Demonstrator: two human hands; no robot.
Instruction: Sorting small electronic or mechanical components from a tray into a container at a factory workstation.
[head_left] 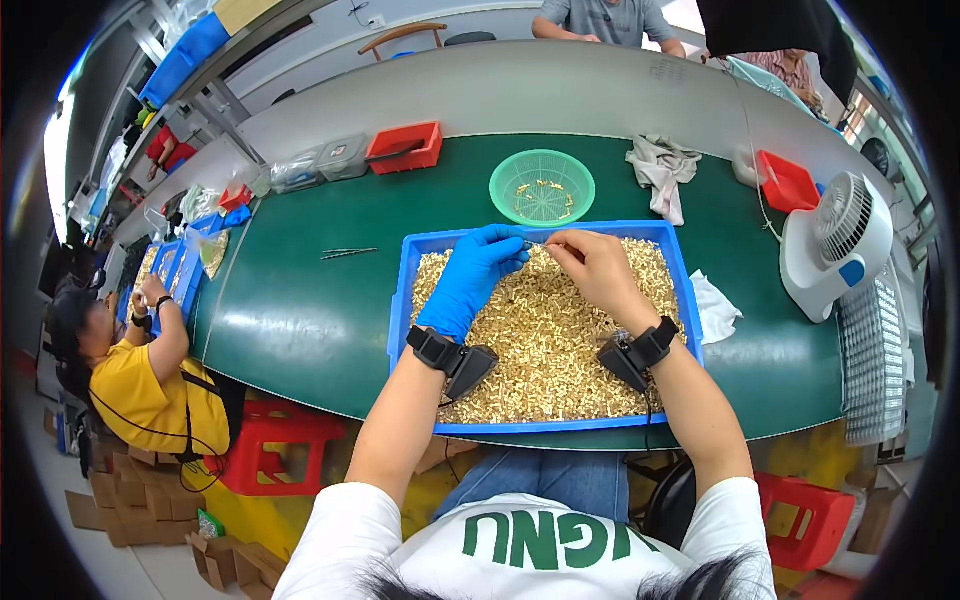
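My left hand [473, 272], in a blue glove, is closed with its fingertips pinched together above the far edge of a blue tray [545, 428]. My bare right hand [603, 275] pinches just beside it, thumb and forefinger together. A thin, small dark piece shows between the two sets of fingertips, too small to name. Beneath both hands, many small brass-coloured metal parts [540, 345] fill the tray. Right behind the tray stands a round green plastic basket [541, 166] with a few brass parts in it. A pair of tweezers [349, 253] lies left of the tray.
On the right stand a white fan [838, 235] and a red bin [787, 181]. White cloths [663, 172] lie behind and beside the tray. A red box [404, 148] and clear containers [340, 158] line the back left. A co-worker in yellow [160, 400] sits at the left.
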